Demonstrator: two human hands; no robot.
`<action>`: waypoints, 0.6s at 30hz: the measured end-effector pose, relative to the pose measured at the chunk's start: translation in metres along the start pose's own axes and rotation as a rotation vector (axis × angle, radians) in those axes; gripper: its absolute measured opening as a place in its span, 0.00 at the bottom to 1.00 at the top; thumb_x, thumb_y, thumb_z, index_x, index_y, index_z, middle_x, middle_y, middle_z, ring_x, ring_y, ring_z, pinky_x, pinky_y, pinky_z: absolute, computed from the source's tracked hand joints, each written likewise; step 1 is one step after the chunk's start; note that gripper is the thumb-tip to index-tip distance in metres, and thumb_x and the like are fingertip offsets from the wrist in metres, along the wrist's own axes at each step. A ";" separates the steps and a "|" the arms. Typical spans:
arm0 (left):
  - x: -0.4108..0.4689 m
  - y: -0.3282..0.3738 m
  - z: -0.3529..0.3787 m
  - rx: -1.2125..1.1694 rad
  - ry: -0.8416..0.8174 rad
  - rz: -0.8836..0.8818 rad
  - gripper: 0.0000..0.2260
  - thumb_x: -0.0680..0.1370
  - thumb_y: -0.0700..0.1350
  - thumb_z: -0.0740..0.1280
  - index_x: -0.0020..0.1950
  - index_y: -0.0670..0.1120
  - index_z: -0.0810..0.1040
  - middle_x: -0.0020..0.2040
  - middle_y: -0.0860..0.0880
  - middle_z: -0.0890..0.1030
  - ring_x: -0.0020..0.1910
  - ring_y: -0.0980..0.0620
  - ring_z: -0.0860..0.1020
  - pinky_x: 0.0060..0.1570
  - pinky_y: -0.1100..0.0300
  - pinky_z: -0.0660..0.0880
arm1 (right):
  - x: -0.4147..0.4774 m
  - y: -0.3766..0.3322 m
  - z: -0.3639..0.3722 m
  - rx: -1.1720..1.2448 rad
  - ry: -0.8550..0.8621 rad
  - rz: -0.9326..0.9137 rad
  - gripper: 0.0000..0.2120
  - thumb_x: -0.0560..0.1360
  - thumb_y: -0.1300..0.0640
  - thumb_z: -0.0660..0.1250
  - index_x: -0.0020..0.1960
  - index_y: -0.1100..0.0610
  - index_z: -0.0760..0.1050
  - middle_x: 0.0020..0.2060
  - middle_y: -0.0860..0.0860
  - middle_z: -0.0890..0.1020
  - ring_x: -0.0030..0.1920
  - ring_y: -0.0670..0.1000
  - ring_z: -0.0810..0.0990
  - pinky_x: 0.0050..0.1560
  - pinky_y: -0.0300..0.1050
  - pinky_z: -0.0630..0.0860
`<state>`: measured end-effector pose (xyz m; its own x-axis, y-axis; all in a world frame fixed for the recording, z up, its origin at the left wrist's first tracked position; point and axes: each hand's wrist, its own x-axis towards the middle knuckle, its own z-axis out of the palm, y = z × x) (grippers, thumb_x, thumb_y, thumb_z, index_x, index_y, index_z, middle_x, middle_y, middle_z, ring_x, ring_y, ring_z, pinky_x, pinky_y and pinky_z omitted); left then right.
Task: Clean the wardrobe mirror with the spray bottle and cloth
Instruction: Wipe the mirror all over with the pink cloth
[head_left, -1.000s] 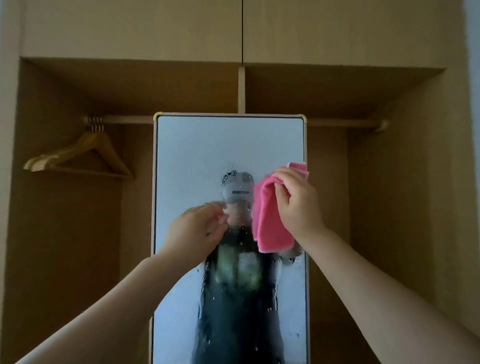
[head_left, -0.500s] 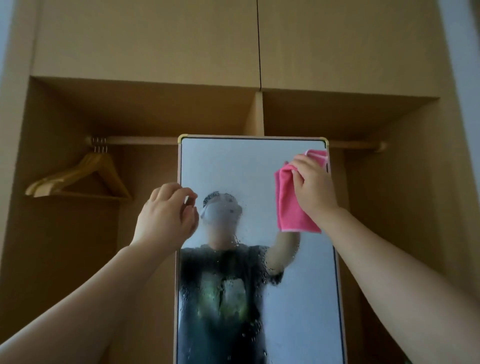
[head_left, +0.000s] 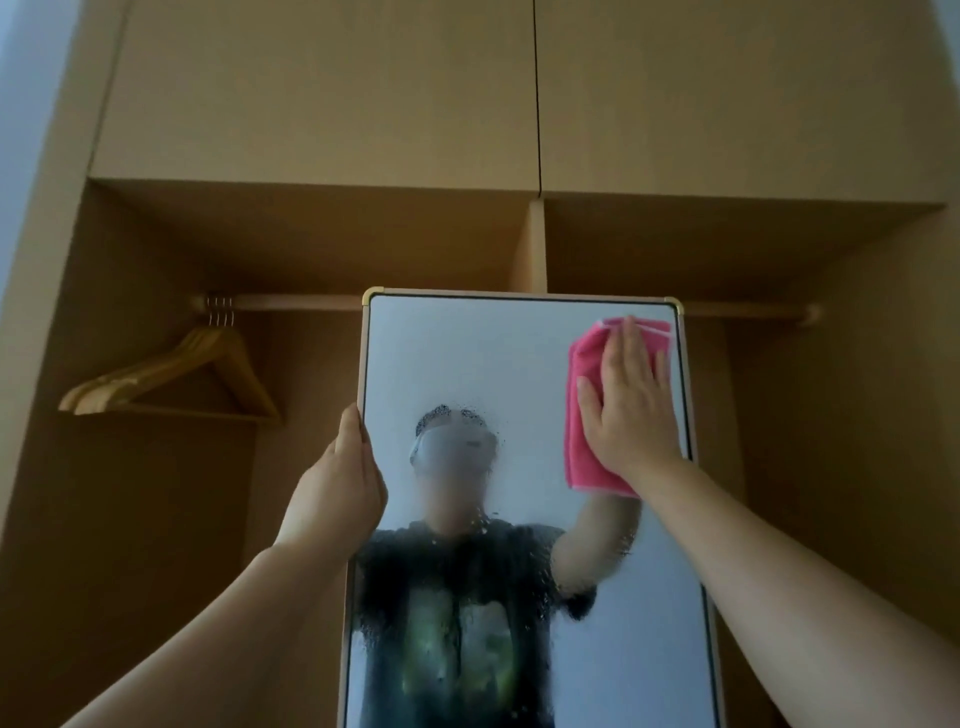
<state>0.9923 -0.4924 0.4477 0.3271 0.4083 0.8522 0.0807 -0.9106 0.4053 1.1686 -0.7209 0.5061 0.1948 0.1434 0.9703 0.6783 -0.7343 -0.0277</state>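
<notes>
A tall framed mirror (head_left: 467, 364) stands inside the open wardrobe, its lower glass speckled with spray droplets. My right hand (head_left: 631, 405) lies flat, fingers straight, pressing a pink cloth (head_left: 582, 415) against the glass near the mirror's top right corner. My left hand (head_left: 340, 488) grips the mirror's left edge about a third of the way down, thumb along the frame. No spray bottle is in view.
A wooden rail (head_left: 291, 302) crosses the wardrobe behind the mirror, with wooden hangers (head_left: 171, 374) at its left end. Closed upper cabinet doors (head_left: 322, 88) sit above. The wardrobe's side walls close in left and right.
My right hand moved up to the top right corner and flattened onto the cloth. My left hand went from hovering before the glass to gripping the left frame edge. The view tilted upward.
</notes>
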 end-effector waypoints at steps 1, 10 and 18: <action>0.001 -0.001 0.003 -0.008 -0.003 -0.010 0.18 0.81 0.42 0.54 0.72 0.43 0.61 0.51 0.38 0.80 0.46 0.38 0.78 0.40 0.54 0.71 | 0.002 0.001 0.003 -0.056 -0.023 -0.016 0.32 0.81 0.41 0.37 0.79 0.58 0.46 0.79 0.56 0.48 0.78 0.57 0.45 0.77 0.57 0.45; 0.005 -0.004 0.013 -0.068 -0.012 -0.033 0.22 0.83 0.43 0.52 0.77 0.45 0.54 0.44 0.49 0.75 0.41 0.49 0.76 0.42 0.56 0.70 | 0.015 0.011 0.024 -0.147 -0.057 -0.046 0.33 0.79 0.41 0.33 0.79 0.56 0.44 0.79 0.55 0.46 0.78 0.57 0.42 0.77 0.56 0.39; 0.008 -0.006 0.022 -0.061 -0.011 -0.042 0.23 0.83 0.42 0.52 0.78 0.45 0.54 0.36 0.58 0.70 0.34 0.59 0.73 0.30 0.65 0.66 | 0.023 0.018 0.032 -0.136 -0.046 -0.050 0.36 0.79 0.37 0.36 0.79 0.57 0.45 0.79 0.56 0.46 0.78 0.57 0.42 0.77 0.56 0.41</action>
<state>1.0149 -0.4849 0.4451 0.3346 0.4452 0.8306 0.0370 -0.8869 0.4604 1.2080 -0.7095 0.5207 0.1976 0.2099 0.9575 0.5867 -0.8079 0.0560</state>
